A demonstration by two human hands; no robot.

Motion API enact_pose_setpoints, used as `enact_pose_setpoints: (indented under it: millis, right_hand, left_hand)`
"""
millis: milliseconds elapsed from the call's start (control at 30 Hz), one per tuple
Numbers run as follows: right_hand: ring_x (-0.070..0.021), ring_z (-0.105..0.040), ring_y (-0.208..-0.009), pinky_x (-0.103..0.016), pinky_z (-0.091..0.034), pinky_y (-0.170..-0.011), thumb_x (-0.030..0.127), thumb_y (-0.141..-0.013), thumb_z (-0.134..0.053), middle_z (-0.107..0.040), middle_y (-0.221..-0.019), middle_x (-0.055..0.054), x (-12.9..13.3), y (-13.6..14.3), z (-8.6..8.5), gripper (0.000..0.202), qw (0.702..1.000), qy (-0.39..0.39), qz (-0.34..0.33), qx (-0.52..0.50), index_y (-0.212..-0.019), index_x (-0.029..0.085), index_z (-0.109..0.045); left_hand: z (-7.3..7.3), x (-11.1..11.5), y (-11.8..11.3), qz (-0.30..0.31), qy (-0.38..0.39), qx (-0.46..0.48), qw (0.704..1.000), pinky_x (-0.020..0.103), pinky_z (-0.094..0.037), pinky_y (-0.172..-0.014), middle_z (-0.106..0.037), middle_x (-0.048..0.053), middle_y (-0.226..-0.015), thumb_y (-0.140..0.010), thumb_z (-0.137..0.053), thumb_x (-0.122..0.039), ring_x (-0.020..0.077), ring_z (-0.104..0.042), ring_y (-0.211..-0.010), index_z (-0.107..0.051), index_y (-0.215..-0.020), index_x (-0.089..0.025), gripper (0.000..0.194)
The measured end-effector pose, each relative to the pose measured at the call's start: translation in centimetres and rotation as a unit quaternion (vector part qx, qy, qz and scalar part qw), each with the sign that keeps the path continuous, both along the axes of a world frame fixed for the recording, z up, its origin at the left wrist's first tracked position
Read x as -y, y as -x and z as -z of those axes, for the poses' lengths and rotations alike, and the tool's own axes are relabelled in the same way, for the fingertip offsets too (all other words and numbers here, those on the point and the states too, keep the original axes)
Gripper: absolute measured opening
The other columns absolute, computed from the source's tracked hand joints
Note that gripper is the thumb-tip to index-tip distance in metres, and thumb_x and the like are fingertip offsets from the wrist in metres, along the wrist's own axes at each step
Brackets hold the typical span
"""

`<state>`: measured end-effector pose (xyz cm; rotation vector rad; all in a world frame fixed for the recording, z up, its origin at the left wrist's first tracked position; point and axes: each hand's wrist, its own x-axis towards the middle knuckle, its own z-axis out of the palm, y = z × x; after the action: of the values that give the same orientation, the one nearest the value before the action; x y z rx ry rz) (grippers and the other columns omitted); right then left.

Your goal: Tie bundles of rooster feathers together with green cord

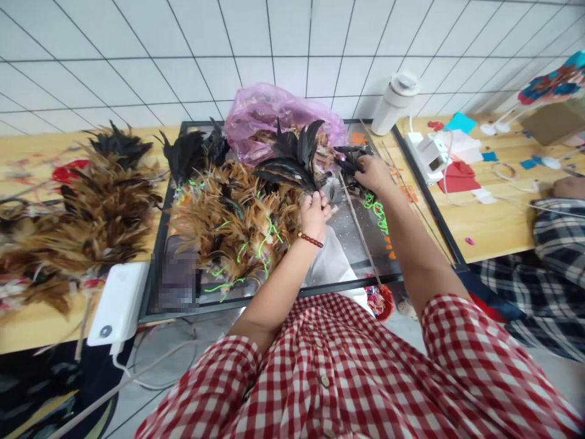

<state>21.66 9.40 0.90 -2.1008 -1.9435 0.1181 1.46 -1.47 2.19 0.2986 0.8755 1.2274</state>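
Near the middle of the black-framed tray [409, 160], my left hand [314, 212] is closed round the base of a fan of long black feathers [297, 160]. My right hand [373, 175] reaches into a small heap of dark feathers [351, 160] at the tray's right; its fingers are bent down on them, and their tips are partly hidden. Brown feather bundles with green ties [247, 213] fill the tray's left half. A pink plastic bag [269, 100] holding brown feathers lies open behind my left hand. Green string [378, 214] lies below my right hand.
More feather bundles [114, 201] and a white power bank [119, 305] are at the left. A white bottle [395, 102] and a power strip [425, 160] stand right of the bag. A thin stick [359, 228] crosses the tray. A person's plaid sleeve [560, 235] is at far right.
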Motion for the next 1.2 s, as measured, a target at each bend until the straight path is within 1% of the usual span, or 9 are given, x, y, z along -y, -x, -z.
enact_pose_setpoints:
  millis: [133, 233, 333, 400, 600, 733, 900, 1100, 1200]
  right_hand:
    - [-0.0359, -0.069, -0.101, -0.047, -0.054, -0.092, 0.020, -0.075, -0.068, -0.075, -0.104, -0.021, -1.3, 0.0, -0.2, 0.027, 0.999, 0.048, -0.019, 0.017, -0.099, 0.011, -0.077]
    - [-0.0282, -0.069, -0.089, -0.044, -0.057, -0.087, 0.024, -0.081, -0.067, -0.072, -0.084, -0.010, -1.6, -1.6, -2.0, 0.015, 0.987, -0.031, -0.026, -0.153, -0.090, 0.015, -0.075]
    - [-0.0184, -0.064, -0.070, -0.037, -0.059, -0.072, 0.036, -0.081, -0.074, -0.066, -0.074, -0.003, -0.8, -2.9, -4.2, 0.019, 0.925, -0.087, -0.024, -0.369, -0.089, 0.019, -0.071]
    - [-0.0150, -0.060, -0.064, -0.033, -0.059, -0.064, 0.042, -0.077, -0.080, -0.064, -0.071, -0.001, 0.3, -2.9, -5.4, 0.025, 0.888, -0.089, -0.015, -0.451, -0.086, 0.022, -0.069]
    - [-0.0137, -0.058, -0.057, -0.032, -0.058, -0.056, 0.052, -0.067, -0.087, -0.061, -0.065, 0.001, 4.9, 0.9, -5.8, 0.038, 0.830, -0.010, -0.050, -0.555, -0.080, 0.025, -0.064]
    - [-0.0128, -0.058, -0.056, -0.029, -0.054, -0.055, 0.056, -0.054, -0.094, -0.063, -0.065, 0.002, 6.5, 4.0, -4.8, 0.051, 0.793, 0.047, -0.077, -0.603, -0.077, 0.024, -0.063]
    - [-0.0116, -0.058, -0.057, -0.026, -0.050, -0.056, 0.056, -0.048, -0.097, -0.063, -0.065, 0.003, 6.5, 5.5, -4.2, 0.058, 0.794, 0.061, -0.098, -0.598, -0.079, 0.023, -0.060]
    - [-0.0102, -0.056, -0.059, -0.023, -0.046, -0.054, 0.060, -0.049, -0.096, -0.060, -0.068, 0.005, 7.3, 6.2, -3.5, 0.063, 0.816, 0.012, -0.047, -0.577, -0.083, 0.023, -0.058]
    - [-0.0099, -0.054, -0.059, -0.023, -0.045, -0.054, 0.062, -0.045, -0.096, -0.060, -0.064, 0.003, 8.3, 6.9, -3.0, 0.062, 0.839, 0.056, -0.072, -0.536, -0.071, 0.020, -0.060]
  left_hand:
    - [0.4, 0.0, -0.1, -0.006, 0.009, -0.016, 1.000, 0.016, -0.017, -0.040, -0.040, -0.009, -0.059, -0.107, -0.038, -0.018, 0.0013, -0.029, -0.038, -0.044, -0.081, -0.019, 0.027]
    - [0.3, 0.0, -0.1, -0.006, 0.011, -0.015, 1.000, 0.016, -0.017, -0.040, -0.041, -0.009, -0.059, -0.107, -0.039, -0.018, 0.0016, -0.029, -0.038, -0.044, -0.080, -0.019, 0.027]
    - [0.2, 0.0, -0.2, 0.002, 0.012, -0.008, 1.000, 0.016, -0.020, -0.041, -0.042, -0.009, -0.059, -0.107, -0.041, -0.018, 0.0018, -0.033, -0.039, -0.045, -0.080, -0.019, 0.027]
    - [0.2, 0.1, -0.4, 0.005, 0.010, -0.009, 1.000, 0.016, -0.023, -0.042, -0.043, -0.009, -0.059, -0.106, -0.041, -0.018, 0.0024, -0.038, -0.040, -0.046, -0.079, -0.019, 0.027]
    - [0.5, -0.1, -0.7, -0.025, 0.018, -0.045, 0.999, 0.017, -0.052, -0.072, -0.065, -0.002, -0.072, -0.106, -0.043, -0.016, 0.0040, -0.066, -0.066, -0.048, -0.077, -0.016, 0.029]
    - [0.5, 0.1, -0.4, 0.073, 0.033, -0.052, 0.995, 0.023, -0.056, -0.072, -0.064, -0.002, -0.069, -0.105, -0.044, -0.019, 0.0081, -0.068, -0.062, -0.048, -0.081, -0.017, 0.025]
    - [0.6, 0.5, -0.3, 0.164, 0.025, -0.077, 0.983, 0.017, -0.048, -0.055, -0.055, -0.005, -0.061, -0.103, -0.052, -0.024, 0.0062, -0.057, -0.048, -0.051, -0.081, -0.016, 0.023]
    - [1.2, 0.4, -0.6, 0.135, 0.001, -0.091, 0.987, 0.014, -0.035, -0.044, -0.044, -0.009, -0.059, -0.101, -0.056, -0.023, 0.0034, -0.043, -0.043, -0.041, -0.074, -0.019, 0.031]
    - [1.2, 0.3, -0.8, 0.112, -0.004, -0.085, 0.990, 0.016, -0.034, -0.045, -0.044, -0.009, -0.059, -0.102, -0.051, -0.019, 0.0039, -0.042, -0.043, -0.039, -0.074, -0.020, 0.030]
